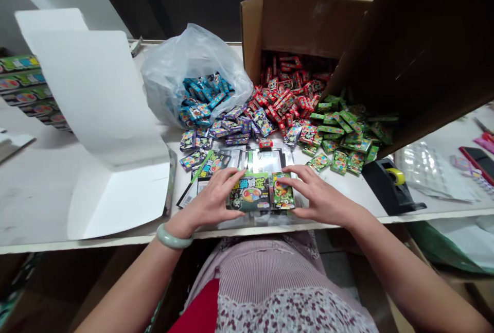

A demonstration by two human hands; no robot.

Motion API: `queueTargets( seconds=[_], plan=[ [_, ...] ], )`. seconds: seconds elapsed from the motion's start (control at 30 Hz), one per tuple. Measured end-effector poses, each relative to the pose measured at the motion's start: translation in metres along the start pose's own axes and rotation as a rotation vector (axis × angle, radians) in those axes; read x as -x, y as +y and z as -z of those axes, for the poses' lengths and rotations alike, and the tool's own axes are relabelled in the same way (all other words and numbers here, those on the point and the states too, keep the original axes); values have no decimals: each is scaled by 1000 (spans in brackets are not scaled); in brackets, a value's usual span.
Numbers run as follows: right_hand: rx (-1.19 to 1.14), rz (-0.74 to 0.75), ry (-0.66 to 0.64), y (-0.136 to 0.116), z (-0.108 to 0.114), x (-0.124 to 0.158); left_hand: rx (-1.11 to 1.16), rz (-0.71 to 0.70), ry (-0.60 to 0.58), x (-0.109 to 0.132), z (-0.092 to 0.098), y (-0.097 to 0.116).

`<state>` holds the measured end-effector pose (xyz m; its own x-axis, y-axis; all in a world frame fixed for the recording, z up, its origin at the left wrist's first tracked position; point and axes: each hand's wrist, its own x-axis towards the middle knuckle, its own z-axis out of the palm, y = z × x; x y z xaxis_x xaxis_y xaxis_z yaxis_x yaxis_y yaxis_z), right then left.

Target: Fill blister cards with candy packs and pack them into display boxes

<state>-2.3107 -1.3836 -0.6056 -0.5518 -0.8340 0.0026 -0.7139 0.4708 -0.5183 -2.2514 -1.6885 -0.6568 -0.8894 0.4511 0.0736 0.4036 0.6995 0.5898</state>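
Note:
In the head view, my left hand, with a pale green bangle at the wrist, grips the left end of a flat green-and-black printed packet. My right hand has thumb and fingers around a small green candy box at the packet's right end. Whether the box lies on or inside the packet I cannot tell. Beneath them are clear plastic sleeves and more printed packets, partly hidden by my hands. Small purple boxes lie just behind.
Blue boxes fill a clear plastic bag. Red boxes spill from a cardboard carton; green boxes lie beside them. An open white display box stands left, a black tape dispenser right.

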Motion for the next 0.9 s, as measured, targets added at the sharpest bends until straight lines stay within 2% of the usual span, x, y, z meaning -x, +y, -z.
queueTargets(
  seconds=[0.1, 0.27, 0.57, 0.63, 0.8, 0.9],
  plan=[
    [-46, 9, 12, 0, 3, 5, 6, 19, -6, 4, 0, 0],
    [-111, 32, -59, -2, 8, -1, 15, -2, -12, 8, 1, 2],
    [-6, 48, -109, 1, 17, -14, 129, -9, -62, 5, 5, 6],
    [-26, 47, -76, 3, 21, -15, 128, -7, -48, 5, 5, 4],
    [30, 5, 172, 1, 23, -15, 106, 4, -9, 5, 5, 3],
    [91, 32, 150, -6, 16, -15, 95, 5, 18, 6, 3, 2]
  ],
)
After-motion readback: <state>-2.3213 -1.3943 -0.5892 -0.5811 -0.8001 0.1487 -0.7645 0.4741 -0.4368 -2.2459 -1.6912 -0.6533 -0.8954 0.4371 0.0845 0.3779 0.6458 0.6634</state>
